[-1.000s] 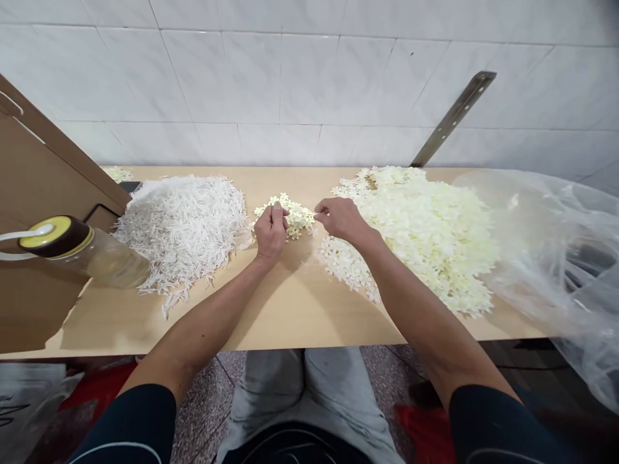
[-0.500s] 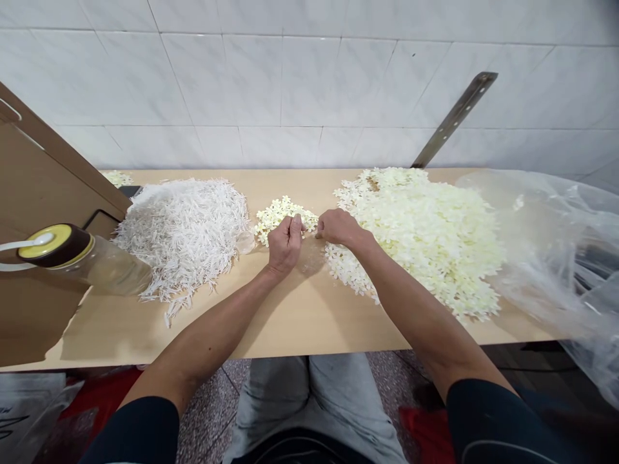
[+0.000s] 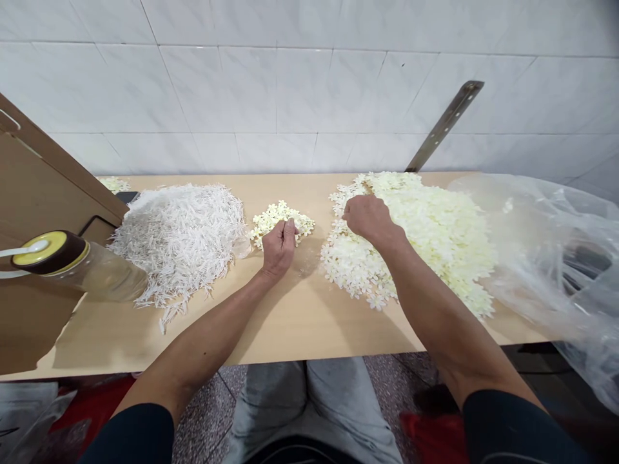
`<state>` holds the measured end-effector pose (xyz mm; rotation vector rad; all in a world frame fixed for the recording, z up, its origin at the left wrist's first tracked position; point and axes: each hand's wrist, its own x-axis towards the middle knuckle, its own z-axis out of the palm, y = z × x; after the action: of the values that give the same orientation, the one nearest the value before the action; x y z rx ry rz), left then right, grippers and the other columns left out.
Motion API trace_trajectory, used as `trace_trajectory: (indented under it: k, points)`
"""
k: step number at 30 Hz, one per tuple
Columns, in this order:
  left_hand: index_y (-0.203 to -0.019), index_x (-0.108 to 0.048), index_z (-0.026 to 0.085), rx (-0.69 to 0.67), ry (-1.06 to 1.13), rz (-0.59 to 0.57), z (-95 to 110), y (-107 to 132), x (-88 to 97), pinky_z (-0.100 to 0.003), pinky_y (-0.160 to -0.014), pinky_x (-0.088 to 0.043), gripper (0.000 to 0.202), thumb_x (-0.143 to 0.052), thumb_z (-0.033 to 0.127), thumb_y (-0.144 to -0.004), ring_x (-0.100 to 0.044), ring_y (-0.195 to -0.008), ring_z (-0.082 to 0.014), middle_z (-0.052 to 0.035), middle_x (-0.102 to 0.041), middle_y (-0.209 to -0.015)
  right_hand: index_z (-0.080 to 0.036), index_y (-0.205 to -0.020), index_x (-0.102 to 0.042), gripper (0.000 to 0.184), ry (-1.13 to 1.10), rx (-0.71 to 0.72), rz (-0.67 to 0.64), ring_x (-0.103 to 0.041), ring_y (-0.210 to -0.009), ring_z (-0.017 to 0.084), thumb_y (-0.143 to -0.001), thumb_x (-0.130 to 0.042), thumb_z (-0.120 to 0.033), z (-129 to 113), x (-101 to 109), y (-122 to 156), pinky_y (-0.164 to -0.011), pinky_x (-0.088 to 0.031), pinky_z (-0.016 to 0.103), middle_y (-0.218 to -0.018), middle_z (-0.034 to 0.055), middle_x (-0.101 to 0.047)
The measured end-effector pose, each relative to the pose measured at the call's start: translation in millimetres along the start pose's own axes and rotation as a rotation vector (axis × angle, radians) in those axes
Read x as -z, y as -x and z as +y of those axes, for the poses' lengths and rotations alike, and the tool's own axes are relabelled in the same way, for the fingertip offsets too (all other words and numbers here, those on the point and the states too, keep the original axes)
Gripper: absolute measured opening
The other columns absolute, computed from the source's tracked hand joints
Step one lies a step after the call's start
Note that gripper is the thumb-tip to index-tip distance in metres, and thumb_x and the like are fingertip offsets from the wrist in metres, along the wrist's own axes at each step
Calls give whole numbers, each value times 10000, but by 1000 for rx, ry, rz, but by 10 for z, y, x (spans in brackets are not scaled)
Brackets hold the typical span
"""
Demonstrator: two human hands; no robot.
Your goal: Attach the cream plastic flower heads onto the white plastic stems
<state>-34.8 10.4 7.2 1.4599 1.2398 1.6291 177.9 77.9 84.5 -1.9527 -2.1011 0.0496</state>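
Note:
My left hand (image 3: 280, 246) is closed, thumb up, at the front of a small pile of pale yellow flowers (image 3: 271, 216); whatever its fingers pinch is too small or hidden to make out. Over the left part of a large heap of cream flowers (image 3: 435, 225) is my right hand (image 3: 370, 218), fingers curled downward, their tips mostly hidden. A heap of thin white sticks (image 3: 188, 235) lies left of my left hand. Between that heap and the small pile sits a small clear round piece (image 3: 242, 247).
A clear jar with a yellow and brown lid (image 3: 43, 250) stands at the left by a cardboard box (image 3: 33, 193). A metal strip (image 3: 445, 125) leans against the tiled wall. Clear plastic sheeting (image 3: 541, 238) covers the table's right end.
My right hand has moved away from my left hand, right and slightly back, onto the large flower heap. My left hand stays closed near the small pile. The view has shifted slightly.

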Motion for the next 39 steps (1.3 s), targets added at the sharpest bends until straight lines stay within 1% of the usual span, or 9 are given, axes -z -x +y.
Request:
trace_trajectory:
  k: [3, 6, 10, 13, 16, 23, 29, 34, 39]
  points:
    - [-743, -614, 208, -2, 10, 8, -24, -1, -6, -238, -614, -418, 421, -474, 509, -1002, -488, -548, -117, 22, -519, -572, -148, -683, -730, 208, 59, -44, 4, -657, -776, 293, -822, -734, -303, 34, 120, -7, -740, -496, 412, -712, 147, -672]
    - [-758, -621, 200, 48, 59, -46, -53, -7, -22, -227, -566, -419, 413, -492, 517, -989, -489, -523, -100, 22, -541, -598, -183, -683, -742, 204, -289, 37, -94, -577, -589, 178, -820, -730, -334, -1, 206, 118, -610, -464, 331, -624, 51, -639]
    - [-886, -652, 184, 178, 215, -218, -46, -27, -35, -223, -435, -389, 348, -609, 528, -912, -504, -448, -73, 12, -607, -721, -178, -767, -762, 294, -885, 31, -326, -449, -506, 103, -710, -843, -455, -77, 146, 377, -437, -363, 261, -659, 36, -640]
    - [-1015, -694, 172, 198, 327, -317, -2, -32, -32, -231, -426, -424, 364, -649, 509, -885, -565, -467, -81, -15, -631, -808, -157, -768, -747, 354, -1108, 13, -456, -418, -525, 79, -661, -888, -464, -124, 3, 516, -420, -323, 227, -691, 35, -630]
    - [-1043, -717, 159, 199, 380, -352, 27, -22, -39, -239, -441, -460, 362, -685, 471, -862, -586, -474, -91, -31, -651, -808, -146, -774, -734, 388, -1221, -35, -498, -387, -527, 66, -635, -907, -465, -156, -131, 576, -421, -305, 209, -661, 12, -595]
    - [-885, -714, 156, 140, 254, -247, 9, 10, -68, -224, -442, -450, 273, -720, 424, -833, -532, -416, -100, 28, -570, -507, -139, -752, -721, 431, -1220, -57, -473, -401, -505, 71, -643, -893, -518, -240, -190, 597, -408, -356, 205, -572, -19, -518]
    - [-843, -698, 169, 102, 137, -147, 6, 16, -56, -219, -475, -465, 252, -701, 421, -846, -577, -450, -102, 19, -618, -562, -169, -963, -730, 447, -1059, 24, -276, -542, -518, 114, -755, -806, -558, -335, -175, 661, -419, -491, 240, -673, 17, -610]
    - [-825, -701, 169, 120, 127, -137, -13, 17, -61, -218, -474, -456, 250, -702, 418, -838, -567, -441, -101, 20, -611, -543, -173, -908, -741, 346, -819, 58, -106, -598, -445, 124, -821, -744, -508, -378, -197, 701, -420, -488, 239, -653, 11, -641]
    - [-814, -697, 154, 202, 201, -188, -6, 14, -69, -221, -425, -426, 276, -723, 428, -816, -519, -404, -99, 22, -575, -500, -176, -892, -736, 303, -847, 30, -126, -595, -419, 118, -885, -664, -471, -333, -230, 702, -420, -456, 221, -574, -22, -578]
